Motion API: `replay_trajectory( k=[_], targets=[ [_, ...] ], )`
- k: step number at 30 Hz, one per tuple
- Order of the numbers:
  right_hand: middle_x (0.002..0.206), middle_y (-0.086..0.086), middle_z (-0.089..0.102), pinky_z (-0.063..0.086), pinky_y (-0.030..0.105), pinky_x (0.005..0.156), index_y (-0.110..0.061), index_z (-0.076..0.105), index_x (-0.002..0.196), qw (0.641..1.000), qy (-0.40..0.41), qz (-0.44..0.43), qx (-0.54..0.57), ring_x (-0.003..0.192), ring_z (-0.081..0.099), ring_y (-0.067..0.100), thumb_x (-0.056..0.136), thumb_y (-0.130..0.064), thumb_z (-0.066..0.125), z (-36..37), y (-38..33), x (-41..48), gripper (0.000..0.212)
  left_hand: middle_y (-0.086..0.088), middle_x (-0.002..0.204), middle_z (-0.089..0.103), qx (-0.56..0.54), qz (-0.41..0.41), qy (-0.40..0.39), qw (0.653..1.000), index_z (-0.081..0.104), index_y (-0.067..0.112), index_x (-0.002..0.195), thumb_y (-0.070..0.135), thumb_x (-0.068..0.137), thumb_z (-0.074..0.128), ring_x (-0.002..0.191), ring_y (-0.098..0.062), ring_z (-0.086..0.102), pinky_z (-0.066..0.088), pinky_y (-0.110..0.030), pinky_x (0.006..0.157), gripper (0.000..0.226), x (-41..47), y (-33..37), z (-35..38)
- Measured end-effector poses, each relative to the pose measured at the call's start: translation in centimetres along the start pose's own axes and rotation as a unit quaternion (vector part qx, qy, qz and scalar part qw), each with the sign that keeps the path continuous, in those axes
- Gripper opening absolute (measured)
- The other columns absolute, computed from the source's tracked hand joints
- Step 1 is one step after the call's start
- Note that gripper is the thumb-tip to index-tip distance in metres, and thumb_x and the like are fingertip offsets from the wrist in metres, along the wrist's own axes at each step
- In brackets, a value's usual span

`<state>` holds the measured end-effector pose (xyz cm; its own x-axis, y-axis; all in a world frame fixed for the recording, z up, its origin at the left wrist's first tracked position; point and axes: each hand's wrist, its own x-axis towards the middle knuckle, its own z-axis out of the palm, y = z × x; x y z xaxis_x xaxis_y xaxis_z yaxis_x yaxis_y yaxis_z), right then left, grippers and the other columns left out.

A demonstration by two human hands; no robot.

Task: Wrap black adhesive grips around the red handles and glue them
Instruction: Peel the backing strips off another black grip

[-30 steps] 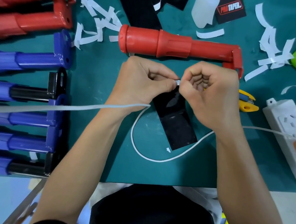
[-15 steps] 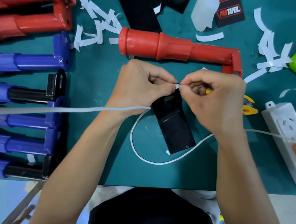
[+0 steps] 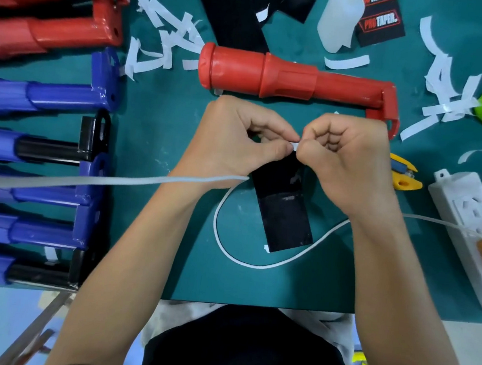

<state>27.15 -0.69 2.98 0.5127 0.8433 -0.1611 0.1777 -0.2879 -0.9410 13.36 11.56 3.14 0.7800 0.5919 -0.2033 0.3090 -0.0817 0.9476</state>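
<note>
Near the middle of the green-topped bench [image 3: 165, 134], a flat black adhesive grip strip [image 3: 284, 213] lies with one end toward the near edge. Its far end is lifted between both hands. The left hand [image 3: 232, 140] pinches that end with curled thumb and forefinger, and the right hand [image 3: 344, 163], fingers curled tight, pinches a small white backing tab [image 3: 295, 145] there. The long red plastic handle [image 3: 288, 78] lies just beyond the hands, toward the far edge.
</note>
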Motion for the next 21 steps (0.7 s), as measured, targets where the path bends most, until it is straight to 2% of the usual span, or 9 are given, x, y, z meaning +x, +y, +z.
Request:
replay_trajectory(
  k=[3, 5, 10, 14, 18, 21],
  targets=[
    [0.051, -0.008, 0.055, 0.033, 0.025, 0.050, -0.024, 0.065, 0.059, 0.997, -0.026, 0.051, 0.059, 0.048, 0.043, 0.009, 0.071, -0.013, 0.064, 0.14, 0.00, -0.01, 0.016, 0.005, 0.078, 0.078, 0.000, 0.016, -0.002, 1.000, 0.077, 0.036, 0.082, 0.008, 0.079, 0.084, 0.067, -0.013, 0.070, 0.057, -0.031, 0.071, 0.029, -0.03, -0.08, -0.19],
    [0.049, -0.005, 0.053, 0.032, 0.027, 0.049, -0.022, 0.066, 0.058, 0.991, -0.037, 0.078, 0.099, 0.049, 0.041, 0.012, 0.071, -0.009, 0.062, 0.28, -0.15, -0.03, 0.019, 0.006, 0.079, 0.078, -0.006, 0.020, -0.002, 1.000, 0.077, 0.035, 0.083, 0.007, 0.078, 0.085, 0.069, -0.006, 0.069, 0.057, -0.028, 0.071, 0.029, -0.05, -0.15, -0.28],
    [0.055, -0.002, 0.048, 0.034, 0.019, 0.048, -0.021, 0.061, 0.053, 0.971, -0.062, 0.140, 0.182, 0.052, 0.041, 0.008, 0.071, -0.004, 0.056, 0.47, -0.47, 0.25, 0.026, 0.009, 0.078, 0.078, -0.035, 0.026, -0.006, 0.999, 0.075, 0.031, 0.093, 0.002, 0.078, 0.084, 0.074, -0.004, 0.071, 0.058, -0.027, 0.074, 0.034, 0.05, -0.17, -0.22],
    [0.057, -0.004, 0.049, 0.034, 0.017, 0.048, -0.023, 0.061, 0.052, 0.950, -0.089, 0.187, 0.234, 0.053, 0.044, 0.005, 0.071, -0.007, 0.054, 0.42, -0.42, 0.43, 0.026, 0.008, 0.078, 0.079, -0.071, 0.021, -0.023, 0.997, 0.073, 0.033, 0.104, 0.000, 0.081, 0.082, 0.078, -0.009, 0.072, 0.060, -0.038, 0.079, 0.041, 0.09, -0.25, -0.15],
    [0.054, -0.005, 0.050, 0.033, 0.016, 0.046, -0.023, 0.064, 0.052, 0.932, -0.113, 0.207, 0.277, 0.051, 0.044, 0.005, 0.065, -0.011, 0.058, 0.30, -0.29, 0.52, 0.018, 0.006, 0.082, 0.080, -0.141, 0.017, -0.058, 0.988, 0.070, 0.024, 0.113, -0.007, 0.083, 0.076, 0.078, -0.006, 0.075, 0.057, -0.023, 0.075, 0.043, 0.10, -0.41, -0.14],
    [0.052, -0.003, 0.049, 0.032, 0.016, 0.044, -0.022, 0.063, 0.052, 0.915, -0.118, 0.226, 0.314, 0.048, 0.041, 0.005, 0.068, -0.008, 0.050, 0.37, -0.18, 0.56, 0.024, 0.002, 0.080, 0.079, -0.193, 0.015, -0.081, 0.978, 0.068, 0.017, 0.115, -0.012, 0.083, 0.071, 0.068, -0.007, 0.071, 0.055, -0.022, 0.071, 0.044, 0.20, -0.54, -0.38]
  ],
)
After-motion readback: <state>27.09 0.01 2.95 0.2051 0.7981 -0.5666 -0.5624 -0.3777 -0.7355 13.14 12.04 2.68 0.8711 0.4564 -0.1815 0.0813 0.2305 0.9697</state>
